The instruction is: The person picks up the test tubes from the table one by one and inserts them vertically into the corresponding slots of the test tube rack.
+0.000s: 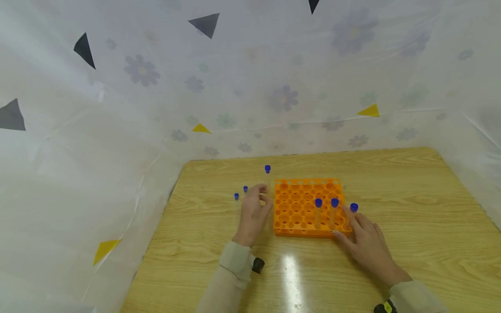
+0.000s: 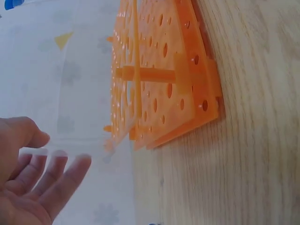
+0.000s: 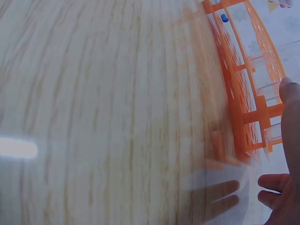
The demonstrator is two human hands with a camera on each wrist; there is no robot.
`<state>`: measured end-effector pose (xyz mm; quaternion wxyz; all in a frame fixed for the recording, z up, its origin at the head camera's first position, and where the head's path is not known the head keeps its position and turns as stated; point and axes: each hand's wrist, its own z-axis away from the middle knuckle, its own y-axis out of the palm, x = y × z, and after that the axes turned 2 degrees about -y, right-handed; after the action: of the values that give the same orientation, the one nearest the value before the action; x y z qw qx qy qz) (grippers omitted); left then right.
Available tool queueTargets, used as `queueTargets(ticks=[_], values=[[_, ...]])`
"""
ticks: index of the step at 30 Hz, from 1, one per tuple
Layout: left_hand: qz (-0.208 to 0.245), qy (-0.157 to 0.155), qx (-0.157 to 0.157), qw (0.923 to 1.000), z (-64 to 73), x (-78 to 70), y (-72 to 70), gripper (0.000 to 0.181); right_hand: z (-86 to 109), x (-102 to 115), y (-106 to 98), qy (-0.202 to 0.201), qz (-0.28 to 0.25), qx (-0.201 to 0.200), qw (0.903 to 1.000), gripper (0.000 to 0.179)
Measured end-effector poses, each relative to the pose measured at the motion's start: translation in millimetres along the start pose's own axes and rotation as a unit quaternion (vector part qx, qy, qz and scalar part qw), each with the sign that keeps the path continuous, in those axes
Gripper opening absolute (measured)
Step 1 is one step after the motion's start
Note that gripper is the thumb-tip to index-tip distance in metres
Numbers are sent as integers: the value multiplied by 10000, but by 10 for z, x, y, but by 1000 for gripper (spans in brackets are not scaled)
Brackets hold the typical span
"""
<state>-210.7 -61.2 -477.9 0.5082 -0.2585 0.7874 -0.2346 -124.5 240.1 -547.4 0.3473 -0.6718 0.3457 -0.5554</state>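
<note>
Flower-patterned white sheeting (image 1: 242, 100), dotted with dark and yellow triangles, hangs behind the wood-grain table (image 1: 415, 208) where I work in light sleeves (image 1: 225, 289). At left, two small blue-capped tubes (image 1: 236, 196) sit beyond my left hand (image 1: 253, 215), their clear bodies so faint that I cannot tell whether they stand or lie. That hand pinches a clear tube (image 1: 268, 168) between thumb and fingers, its blue cap uppermost, just beside the left end of an orange rack (image 1: 293, 232) and outside its holes. Most of the holes are unfilled; three more blue-capped tubes (image 1: 334, 203) stand along the rack's near right part, the last of them by the corner. At far right, my right hand (image 1: 369, 243) rests at that corner, fingers spread, the thumb on the front edge and the outer fingers extended past the right end.
</note>
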Motion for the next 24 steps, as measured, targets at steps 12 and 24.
queueTargets(ticks=[12, 24], values=[[1287, 103, 717, 9890, 73, -97, 40, 32, 2, 2, -11, -53, 13, -62, 10000, 83], [1684, 474, 1010, 9794, 145, -150, 144, 30, -1, -18, 19, -60, 14, -95, 9999, 83]])
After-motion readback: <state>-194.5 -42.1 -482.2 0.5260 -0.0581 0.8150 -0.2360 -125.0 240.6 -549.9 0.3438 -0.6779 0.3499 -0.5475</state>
